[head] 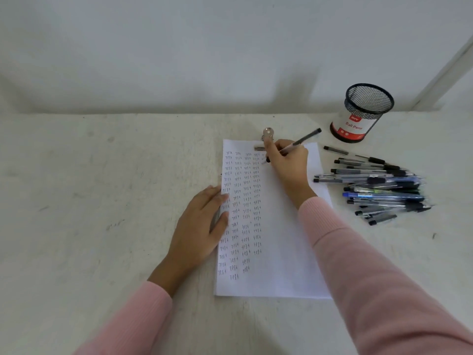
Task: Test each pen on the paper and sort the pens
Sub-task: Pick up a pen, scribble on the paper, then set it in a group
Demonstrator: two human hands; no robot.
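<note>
On the pale table (102, 201) a white sheet of paper (281, 239) lies lengthwise away from the person. Its left half is filled with columns of the small handwritten word "test" and its right half is bare. Just right of the sheet a heap of pens (378, 187) lies loose on the tabletop, mostly clear barrels with black ends and a few blue, all roughly crosswise. Beyond the heap stands a black mesh cup (368, 111), with a white and red wrapper reading "Ball Pens" showing through its lower wall. The right hand (288, 162), fingers curled, pinches one black-ended pen (303, 139) in a writing grip, its tip down on the sheet near the top edge and its far end slanting up to the right. The left hand (202, 224) lies flat, fingers straight, fingertips pressing the sheet's left edge. A metal key (267, 132) rests across the sheet's top edge, just beyond the right hand.
</note>
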